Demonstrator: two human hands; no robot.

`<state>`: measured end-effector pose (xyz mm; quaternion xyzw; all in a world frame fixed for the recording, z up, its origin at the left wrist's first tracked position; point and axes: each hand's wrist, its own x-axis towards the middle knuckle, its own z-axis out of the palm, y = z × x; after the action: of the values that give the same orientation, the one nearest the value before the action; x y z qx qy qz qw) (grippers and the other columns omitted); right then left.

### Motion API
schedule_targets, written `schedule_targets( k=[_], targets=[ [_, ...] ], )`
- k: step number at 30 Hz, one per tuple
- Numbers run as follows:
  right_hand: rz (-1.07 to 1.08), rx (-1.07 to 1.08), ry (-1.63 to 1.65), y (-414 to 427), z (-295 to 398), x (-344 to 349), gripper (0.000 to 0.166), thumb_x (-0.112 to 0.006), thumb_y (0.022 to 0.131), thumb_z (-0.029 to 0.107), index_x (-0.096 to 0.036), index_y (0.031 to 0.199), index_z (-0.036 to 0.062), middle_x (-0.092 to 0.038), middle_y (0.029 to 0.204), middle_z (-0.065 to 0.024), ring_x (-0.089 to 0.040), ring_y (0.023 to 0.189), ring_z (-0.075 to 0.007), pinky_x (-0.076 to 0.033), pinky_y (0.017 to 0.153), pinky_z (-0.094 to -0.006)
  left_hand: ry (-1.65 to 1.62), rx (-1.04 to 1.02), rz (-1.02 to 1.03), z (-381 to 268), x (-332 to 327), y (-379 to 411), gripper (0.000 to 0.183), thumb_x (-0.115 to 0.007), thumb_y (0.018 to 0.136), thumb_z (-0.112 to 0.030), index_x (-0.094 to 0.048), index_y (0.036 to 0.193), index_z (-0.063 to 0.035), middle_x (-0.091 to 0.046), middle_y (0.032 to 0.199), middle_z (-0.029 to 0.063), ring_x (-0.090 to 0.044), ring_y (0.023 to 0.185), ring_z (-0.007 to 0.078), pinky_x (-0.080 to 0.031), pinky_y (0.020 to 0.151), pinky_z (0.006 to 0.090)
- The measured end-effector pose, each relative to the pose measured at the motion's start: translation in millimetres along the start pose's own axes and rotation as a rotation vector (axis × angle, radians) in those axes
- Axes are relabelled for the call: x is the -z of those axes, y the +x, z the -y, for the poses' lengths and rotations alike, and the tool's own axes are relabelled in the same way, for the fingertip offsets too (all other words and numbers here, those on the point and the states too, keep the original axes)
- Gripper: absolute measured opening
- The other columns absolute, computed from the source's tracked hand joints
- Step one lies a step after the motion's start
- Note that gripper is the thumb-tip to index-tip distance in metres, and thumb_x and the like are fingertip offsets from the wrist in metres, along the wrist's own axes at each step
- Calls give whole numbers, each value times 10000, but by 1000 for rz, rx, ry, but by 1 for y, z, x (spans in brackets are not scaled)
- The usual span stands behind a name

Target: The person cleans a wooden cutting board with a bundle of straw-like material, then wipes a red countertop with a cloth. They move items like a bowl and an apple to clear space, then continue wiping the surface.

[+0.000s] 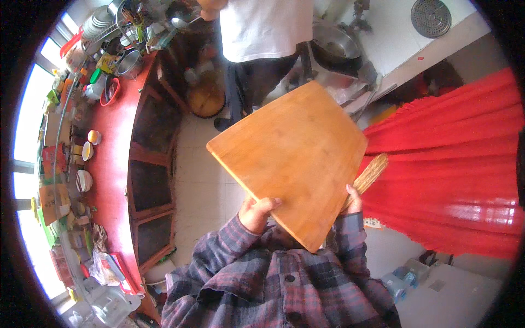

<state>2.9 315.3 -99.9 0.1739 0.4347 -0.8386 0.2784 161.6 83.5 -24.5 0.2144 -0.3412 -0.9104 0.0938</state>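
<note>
A wooden cutting board (291, 160) is held up in front of my chest, its broad face toward me. My left hand (257, 214) grips its lower left edge, thumb on the face and the other fingers hidden beneath. At the board's right edge, my right hand (353, 201) is closed around a bundled straw brush (372, 172), whose bristles point up and to the right. My right fingers are mostly hidden, so whether they also bear the board's weight cannot be told.
Another person (266, 33) stands just ahead, holding a metal ladle (179, 22) near a wok (336, 45). Along the left runs a red counter (110, 164) with bowls (84, 180) and packages. A red curtain (447, 160) hangs at right above a white appliance (447, 295).
</note>
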Motion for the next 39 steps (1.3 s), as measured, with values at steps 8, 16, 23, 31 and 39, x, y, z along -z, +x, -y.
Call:
schedule_targets(
  k=[8, 16, 23, 31, 39],
  targets=[
    [-80, -55, -518, -38, 36, -41, 436, -669, 765, 113, -488, 1161, 83, -578, 987, -74, -575, 886, -204, -489, 797, -364, -155, -8, -135, 7, 30, -28, 646, -608, 673, -96, -407, 1278, 15, -527, 1219, 135, -514, 1122, 272, -422, 946, 407],
    [777, 583, -1663, -66, 36, -116, 613, -621, 844, 224, -362, 1383, 89, -573, 1118, -191, -603, 942, -321, -492, 787, -396, -15, -71, -96, 6, 44, -45, 524, -612, 705, -72, -477, 1202, 24, -600, 1079, 111, -577, 976, 218, -464, 837, 334],
    [528, 441, -2337, 60, 31, -76, 325, -484, 898, 335, -594, 1063, 77, -626, 835, -203, -624, 729, -361, -496, 610, -474, -25, -58, -79, 26, 50, -52, 562, -630, 691, -122, -466, 1210, 19, -613, 1051, 115, -602, 944, 239, -481, 832, 362],
    [886, 954, -1566, 33, 18, -94, 472, -554, 896, 273, -447, 1338, 146, -560, 1155, -239, -602, 990, -368, -478, 836, -420, -14, -86, -225, 27, 53, -66, 522, -602, 673, -90, -489, 1172, 15, -610, 974, 84, -598, 868, 213, -484, 777, 345],
    [929, 727, -2065, 23, 39, -108, 460, -529, 890, 350, -463, 1327, 223, -559, 811, -150, -599, 668, -357, -512, 626, -443, 13, -114, -211, 30, 40, -69, 536, -596, 670, -82, -475, 1182, 20, -610, 976, 88, -601, 867, 216, -485, 782, 338]
  ],
)
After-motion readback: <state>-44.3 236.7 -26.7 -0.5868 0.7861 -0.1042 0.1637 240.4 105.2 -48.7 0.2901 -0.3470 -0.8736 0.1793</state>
